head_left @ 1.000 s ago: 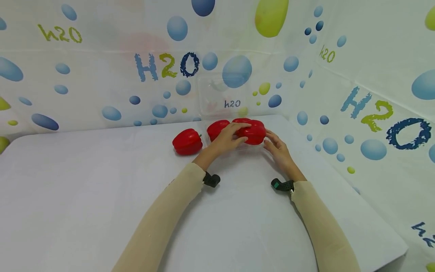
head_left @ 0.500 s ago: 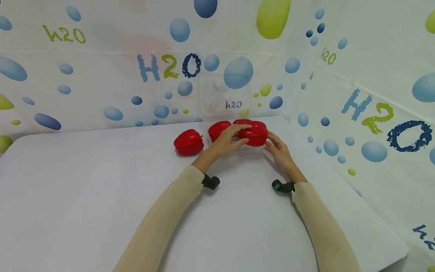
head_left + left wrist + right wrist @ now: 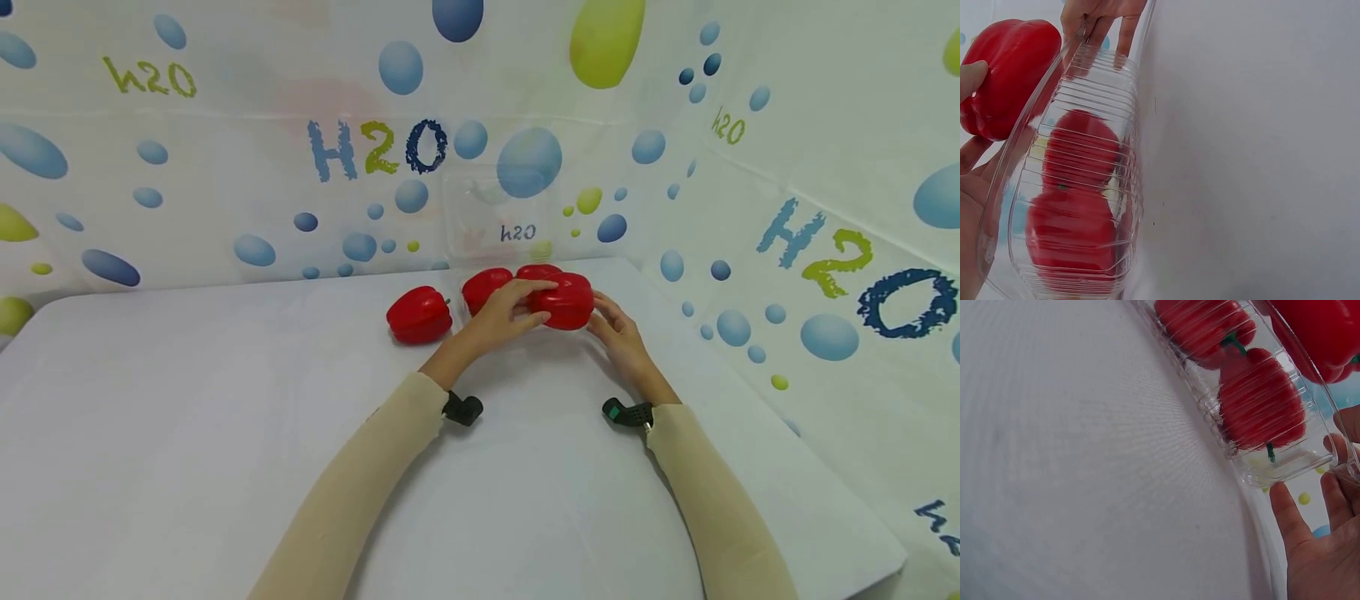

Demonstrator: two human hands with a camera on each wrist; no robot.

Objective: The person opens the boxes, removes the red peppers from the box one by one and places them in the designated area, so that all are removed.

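My left hand (image 3: 498,315) grips a red bell pepper (image 3: 566,302) by its left side, fingers on top and thumb in front. This pepper is over the front right part of a clear plastic container (image 3: 1132,112). Two more red bell peppers lie inside the container, one at the left (image 3: 484,288) and another behind (image 3: 537,272), partly covered by the held one. At the container's right end, my right hand (image 3: 618,333) holds the rim near the corner with its fingertips. Ribbed plastic walls show in both wrist views.
A separate red bell pepper (image 3: 418,315) lies on the white table (image 3: 225,417), left of the container. The container's clear lid (image 3: 480,217) stands raised against the patterned backdrop (image 3: 247,192). A second patterned sheet (image 3: 817,292) lines the right side.
The held bell pepper has come slightly down and toward me, showing more of the pepper behind it. My right hand has stayed at the container's end; the view has shifted slightly.
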